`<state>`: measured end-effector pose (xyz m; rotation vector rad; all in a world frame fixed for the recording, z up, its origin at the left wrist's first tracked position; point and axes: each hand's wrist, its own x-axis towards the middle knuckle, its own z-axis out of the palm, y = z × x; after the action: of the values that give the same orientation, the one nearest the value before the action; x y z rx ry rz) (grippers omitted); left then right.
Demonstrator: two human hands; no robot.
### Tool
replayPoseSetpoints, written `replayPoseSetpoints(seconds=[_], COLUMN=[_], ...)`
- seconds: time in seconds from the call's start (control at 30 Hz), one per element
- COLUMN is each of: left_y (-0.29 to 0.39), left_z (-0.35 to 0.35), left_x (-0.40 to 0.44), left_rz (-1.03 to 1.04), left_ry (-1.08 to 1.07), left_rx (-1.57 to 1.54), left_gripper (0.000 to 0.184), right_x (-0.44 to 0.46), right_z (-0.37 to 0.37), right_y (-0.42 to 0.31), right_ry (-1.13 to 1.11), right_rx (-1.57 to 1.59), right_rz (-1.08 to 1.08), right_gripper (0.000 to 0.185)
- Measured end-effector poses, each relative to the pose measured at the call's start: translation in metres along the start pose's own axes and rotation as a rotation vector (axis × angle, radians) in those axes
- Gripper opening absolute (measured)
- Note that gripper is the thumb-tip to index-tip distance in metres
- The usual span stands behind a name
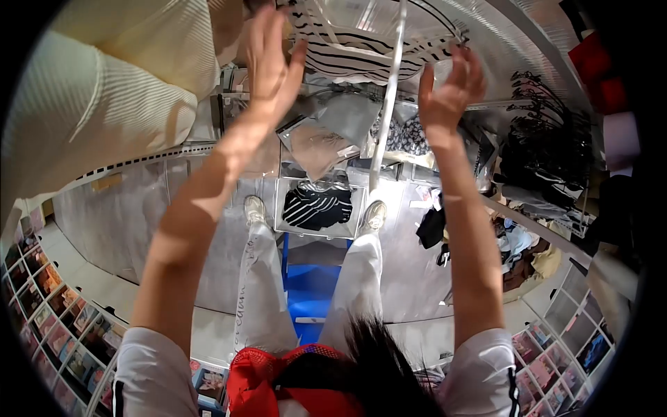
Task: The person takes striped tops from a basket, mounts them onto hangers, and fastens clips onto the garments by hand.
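Observation:
A white garment with black stripes [358, 55] hangs at the top middle, between my two hands. My left hand [269, 69] is raised at its left edge, fingers stretched out and thumb apart. The thumb is close to the cloth; I cannot tell whether it touches. My right hand [450, 89] is raised near the right end of the garment, its fingers spread and nothing visible in them. A white pole [390, 97] runs down in front of the striped cloth, nearer my right hand.
Below is an open box with black-and-white striped clothing [316, 207], by my shoes, and a blue step stool [314, 281]. Packaged clothes [319, 142] lie beyond. Black hangers [545, 139] and piled clothes [521, 250] are at right. Cream ribbed fabric [104, 90] fills the upper left.

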<state>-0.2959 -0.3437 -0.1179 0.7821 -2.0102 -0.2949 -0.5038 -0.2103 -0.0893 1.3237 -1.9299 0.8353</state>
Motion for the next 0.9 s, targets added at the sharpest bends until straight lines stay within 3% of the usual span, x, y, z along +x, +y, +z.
replayPoseSetpoints(seconds=[0.03, 0.07, 0.2, 0.27, 0.33, 0.43, 0.5, 0.57, 0.6, 0.63, 0.67, 0.73, 0.77, 0.8, 0.9], left_y=[0.021, 0.022, 0.022, 0.017, 0.0, -0.037, -0.058, -0.072, -0.068, -0.061, -0.057, -0.049, -0.042, -0.032, 0.0], left_z=[-0.017, -0.024, -0.048, -0.049, -0.037, -0.011, 0.005, 0.016, 0.016, 0.018, 0.018, 0.011, 0.007, 0.001, -0.017], left_x=[-0.03, -0.066, -0.226, -0.281, -0.317, -0.361, -0.383, -0.404, -0.404, -0.393, -0.384, -0.383, -0.382, -0.38, -0.402], left_rz=[-0.209, -0.166, -0.348, -0.357, -0.379, -0.385, -0.355, -0.321, -0.263, -0.197, -0.119, -0.138, -0.032, 0.07, -0.02], left_ry=[-0.138, -0.177, -0.49, -0.711, -0.977, -1.302, -1.225, -1.171, -1.357, -1.539, -1.714, -1.332, -1.215, -1.091, -1.178], left_rx=[-0.04, 0.048, -0.201, -0.231, -0.202, -0.234, -0.109, 0.023, 0.157, 0.297, 0.443, 0.05, -0.005, -0.061, -0.574], left_gripper=[0.049, 0.048, 0.031, 0.025, 0.021, 0.021, 0.021, 0.019, 0.019, 0.019, 0.02, 0.026, 0.029, 0.031, 0.055], right_x=[-0.028, -0.063, -0.232, -0.312, -0.357, -0.457, -0.505, -0.528, -0.546, -0.553, -0.563, -0.585, -0.594, -0.58, -0.51], right_z=[-0.014, -0.028, -0.063, -0.061, -0.05, -0.013, 0.013, 0.032, 0.038, 0.043, 0.052, 0.054, 0.051, 0.043, 0.009], right_y=[-0.003, -0.005, -0.023, -0.033, -0.049, -0.053, -0.056, -0.067, -0.07, -0.075, -0.076, -0.079, -0.081, -0.086, -0.09], right_ry=[-0.09, -0.182, -0.606, -1.136, -1.7, -1.785, -1.731, -1.539, -1.458, -1.526, -1.663, -1.921, -1.867, -1.878, -1.708], right_rx=[0.025, 0.05, 0.184, 0.249, 0.194, 0.236, 0.22, 0.183, 0.186, 0.14, 0.133, 0.228, 0.291, 0.314, 0.631], right_rz=[0.029, 0.057, 0.16, 0.431, 0.457, 0.433, 0.316, 0.179, 0.112, 0.078, 0.036, 0.148, -0.035, -0.049, -0.097], right_gripper=[0.044, 0.049, 0.048, 0.036, 0.034, 0.04, 0.051, 0.061, 0.063, 0.066, 0.056, 0.038, 0.029, 0.03, 0.027])
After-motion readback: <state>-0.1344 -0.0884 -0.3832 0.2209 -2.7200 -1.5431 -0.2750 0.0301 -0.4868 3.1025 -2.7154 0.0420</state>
